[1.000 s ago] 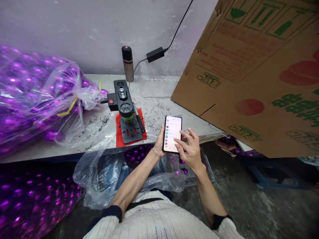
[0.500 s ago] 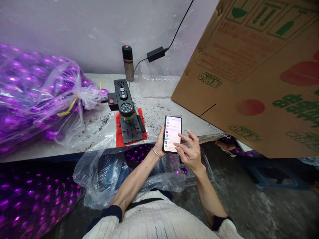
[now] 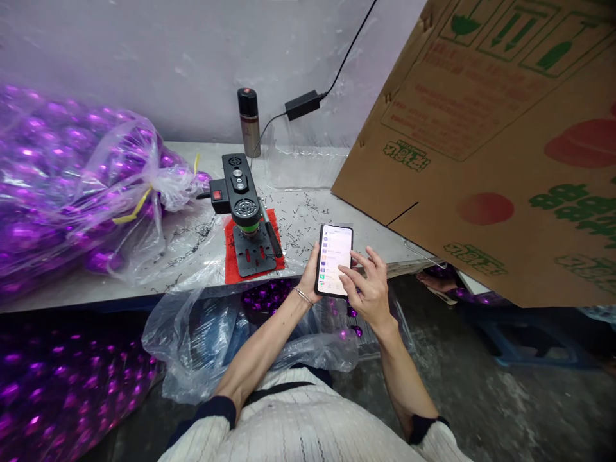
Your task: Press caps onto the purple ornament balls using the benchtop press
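My left hand (image 3: 309, 277) is wrapped round a black smartphone (image 3: 334, 256) whose lit screen shows a list with small coloured icons. A thin bracelet circles that wrist. My right hand (image 3: 369, 289) hovers over the phone's lower right, fingers spread, with a fingertip on the screen. Both hands are held just in front of the grey table edge (image 3: 120, 298). A black benchtop machine (image 3: 242, 205) stands on a red mat (image 3: 230, 247) a little left of the phone.
A big clear bag of purple balls (image 3: 72, 186) lies on the table's left, more purple balls (image 3: 62, 385) below it. Small dark metal bits (image 3: 301, 221) litter the table. A large cardboard box (image 3: 491, 147) looms at right. A metal flask (image 3: 249, 122) and power adapter (image 3: 302, 104) are by the wall.
My right hand's fingers slid up and down a little over the screen, and the list on the phone has shifted. The left hand and the phone stayed in place.
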A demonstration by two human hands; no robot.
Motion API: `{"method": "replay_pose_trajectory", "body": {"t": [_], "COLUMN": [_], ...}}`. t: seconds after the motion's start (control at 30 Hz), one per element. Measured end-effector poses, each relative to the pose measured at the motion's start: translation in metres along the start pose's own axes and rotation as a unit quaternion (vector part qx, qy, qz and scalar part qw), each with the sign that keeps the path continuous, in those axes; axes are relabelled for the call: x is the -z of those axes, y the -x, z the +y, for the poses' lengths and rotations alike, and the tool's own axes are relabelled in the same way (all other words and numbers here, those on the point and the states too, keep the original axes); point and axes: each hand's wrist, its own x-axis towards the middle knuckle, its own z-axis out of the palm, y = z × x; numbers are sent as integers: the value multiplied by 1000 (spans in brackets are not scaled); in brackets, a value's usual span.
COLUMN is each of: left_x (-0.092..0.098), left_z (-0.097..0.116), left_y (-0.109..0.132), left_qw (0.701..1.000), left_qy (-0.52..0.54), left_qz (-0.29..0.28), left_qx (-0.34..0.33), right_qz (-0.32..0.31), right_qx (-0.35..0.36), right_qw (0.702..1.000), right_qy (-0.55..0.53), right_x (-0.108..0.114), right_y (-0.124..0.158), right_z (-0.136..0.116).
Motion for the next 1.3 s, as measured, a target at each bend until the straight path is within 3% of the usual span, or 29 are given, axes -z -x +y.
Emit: {"method": "replay_pose_trajectory", "body": {"t": [0.47,1.0,1.13,1.3], "left_x": [4,-1,-5,-5], "left_z": [0,-2,-2,-2], "left_y": [-3,-1,3,4], "left_qw": [999,999,1000,999], "left_qy": [-5,-25,-23,-3], "left_qz": [34,19,6,29], "left_qx": [-18,-14,-4,-22], "right_qz": [0,6,13,12], "right_qx": [20,39,22,-21], "right_qw": [1000,999,1000,999], "right_qy": [-18,-3,6,23], "right_x": [6,7,2,-3], "right_y": [5,1,-3,-8], "right_z": [-3,-2,2,11]}}
